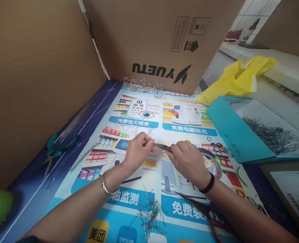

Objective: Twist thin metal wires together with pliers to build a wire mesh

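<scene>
My right hand is wrapped round the handles of dark-jawed pliers, whose tips point left. Just beyond those tips, my left hand is closed in a pinch; whatever lies between its fingertips is too small to make out. Both hands are over the middle of a printed poster sheet. Below them sits a small heap of wire pieces with bits of green and pink. A pair of red-handled scissors lies partly under my right forearm.
Cardboard walls stand at the back and left. Teal-handled pliers and long thin wires lie left. On the right are a turquoise box of wire pieces, a yellow cloth and several dark rings. Wire shapes line the back.
</scene>
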Motion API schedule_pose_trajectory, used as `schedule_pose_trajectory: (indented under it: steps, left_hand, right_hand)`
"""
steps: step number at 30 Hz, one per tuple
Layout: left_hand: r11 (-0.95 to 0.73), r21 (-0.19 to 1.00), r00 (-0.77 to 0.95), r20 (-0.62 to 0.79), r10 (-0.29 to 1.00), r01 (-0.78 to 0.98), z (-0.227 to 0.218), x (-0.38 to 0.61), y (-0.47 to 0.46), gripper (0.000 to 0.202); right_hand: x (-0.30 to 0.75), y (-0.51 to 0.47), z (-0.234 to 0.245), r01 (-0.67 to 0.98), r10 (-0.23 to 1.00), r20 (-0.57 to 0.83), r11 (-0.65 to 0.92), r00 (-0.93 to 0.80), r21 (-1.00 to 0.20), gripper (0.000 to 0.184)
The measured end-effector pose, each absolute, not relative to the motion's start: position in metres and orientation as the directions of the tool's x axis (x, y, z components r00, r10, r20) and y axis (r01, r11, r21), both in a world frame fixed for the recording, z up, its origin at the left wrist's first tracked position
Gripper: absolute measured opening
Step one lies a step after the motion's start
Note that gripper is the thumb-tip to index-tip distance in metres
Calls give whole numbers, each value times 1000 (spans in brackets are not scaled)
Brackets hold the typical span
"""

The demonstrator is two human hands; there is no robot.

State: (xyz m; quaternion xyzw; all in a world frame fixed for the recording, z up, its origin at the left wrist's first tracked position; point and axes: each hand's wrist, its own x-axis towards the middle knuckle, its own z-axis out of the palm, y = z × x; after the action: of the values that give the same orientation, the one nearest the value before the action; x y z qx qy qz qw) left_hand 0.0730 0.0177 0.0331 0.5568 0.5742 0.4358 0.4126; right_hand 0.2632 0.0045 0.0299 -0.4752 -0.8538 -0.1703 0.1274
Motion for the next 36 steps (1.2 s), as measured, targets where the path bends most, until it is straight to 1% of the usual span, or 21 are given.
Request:
schedule_pose_trajectory:
  steps: [2, 8, 15, 17, 24, 28, 32, 36]
  left_hand:
    - [-15, 946, -31, 27, 999, 322, 33, 74, 17, 12]
    - [-12, 930, -36, 27, 999, 367, 38, 75, 17, 11]
    - [11, 916, -49, 9, 999, 401, 36, 76, 18, 12]
    - [29, 931, -46, -13, 999, 364, 33, 76, 19, 12]
    - [99, 988, -26, -96, 995, 123, 28, 76, 23, 13]
    - [172, 985, -33, -172, 985, -14, 36, 77, 21, 16]
    - [193, 973, -24, -198, 980, -124, 41, 78, 18, 19]
    - [224, 956, 7, -227, 974, -187, 42, 77, 18, 20]
  right_hand:
    - [262, 4, 31, 851, 759, 386, 487, -524, 197, 26]
    - [260, 1, 35, 842, 740, 403, 481, -539, 243, 25]
    - [259, -1, 36, 838, 759, 358, 472, -544, 274, 20]
    - [259, 0, 33, 839, 762, 353, 477, -543, 260, 21]
    - [262, 4, 23, 855, 769, 376, 487, -517, 179, 23]
    - [261, 5, 18, 874, 788, 395, 479, -471, 87, 23]
    - [260, 4, 13, 874, 799, 416, 486, -434, -23, 24]
    - [260, 5, 12, 870, 801, 425, 489, -422, -58, 27]
